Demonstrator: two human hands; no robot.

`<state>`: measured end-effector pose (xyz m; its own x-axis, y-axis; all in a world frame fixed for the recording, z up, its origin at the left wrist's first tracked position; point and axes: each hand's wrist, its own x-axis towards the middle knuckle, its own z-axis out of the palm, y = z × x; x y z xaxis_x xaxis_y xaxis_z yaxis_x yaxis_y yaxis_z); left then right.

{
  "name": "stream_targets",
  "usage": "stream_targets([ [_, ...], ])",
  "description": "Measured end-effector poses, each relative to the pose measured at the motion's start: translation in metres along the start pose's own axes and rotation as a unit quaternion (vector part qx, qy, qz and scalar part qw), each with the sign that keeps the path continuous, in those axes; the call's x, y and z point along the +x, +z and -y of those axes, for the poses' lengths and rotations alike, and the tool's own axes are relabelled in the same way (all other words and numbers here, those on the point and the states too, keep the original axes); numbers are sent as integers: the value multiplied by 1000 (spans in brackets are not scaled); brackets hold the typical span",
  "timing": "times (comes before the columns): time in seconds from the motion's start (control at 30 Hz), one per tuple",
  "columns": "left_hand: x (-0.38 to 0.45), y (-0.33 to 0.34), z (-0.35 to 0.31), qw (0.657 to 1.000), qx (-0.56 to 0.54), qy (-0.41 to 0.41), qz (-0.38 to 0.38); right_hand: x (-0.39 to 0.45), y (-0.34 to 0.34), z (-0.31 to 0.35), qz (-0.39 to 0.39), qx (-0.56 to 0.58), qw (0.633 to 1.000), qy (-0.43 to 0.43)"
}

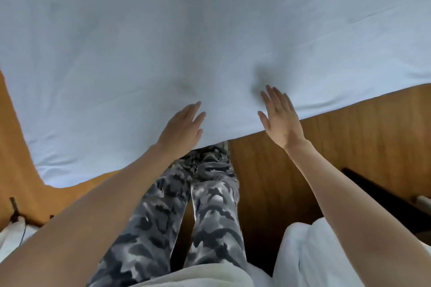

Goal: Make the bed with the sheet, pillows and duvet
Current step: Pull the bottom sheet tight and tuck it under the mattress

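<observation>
Both the left hand (180, 127) and right hand (278, 115), fingers straight and holding nothing, lie flat at the near edge of the smooth white cotton sheet (186, 42), which spreads ahead over the bed.

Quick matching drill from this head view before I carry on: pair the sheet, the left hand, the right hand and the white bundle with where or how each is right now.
Column one:
1. sheet
2. left hand
3. right hand
4. white bundle

Column two:
A. fingers straight, over the sheet's near edge, right of the legs
B. spread flat across the bed
C. heaped at the lower right, near the wooden floor
D. fingers straight at the sheet's edge, above the camouflage trousers

Pairs: 1-B, 2-D, 3-A, 4-C
</observation>
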<state>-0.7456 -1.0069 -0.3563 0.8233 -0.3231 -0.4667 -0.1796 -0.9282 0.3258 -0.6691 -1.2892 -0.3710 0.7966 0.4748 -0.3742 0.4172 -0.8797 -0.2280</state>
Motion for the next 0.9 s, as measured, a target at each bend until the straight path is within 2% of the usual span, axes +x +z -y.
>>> stream_targets([
  [0.13,43,45,1,988,83,119,-44,26,48,-24,-45,4,999,14],
  [0.23,58,73,14,981,111,142,-64,26,83,-20,-60,-7,998,-1],
  [0.3,52,92,31,978,132,147,-73,24,104,1,-78,-4,996,35],
  [0.37,34,109,49,969,142,183,-90,23,125,43,-93,12,994,51],
  [0.5,-24,139,90,940,175,265,-127,22,164,152,-97,20,995,-12],
  [0.63,-97,163,155,918,187,307,-170,8,202,249,-113,14,993,-24],
  [0.7,-135,172,187,913,181,326,-164,-2,221,296,-116,12,993,-28],
  [0.8,-191,180,233,927,157,318,-120,-11,245,362,-117,15,992,-44],
  [0.9,-250,174,271,946,74,310,-59,-21,251,423,-68,-12,980,-188],
])
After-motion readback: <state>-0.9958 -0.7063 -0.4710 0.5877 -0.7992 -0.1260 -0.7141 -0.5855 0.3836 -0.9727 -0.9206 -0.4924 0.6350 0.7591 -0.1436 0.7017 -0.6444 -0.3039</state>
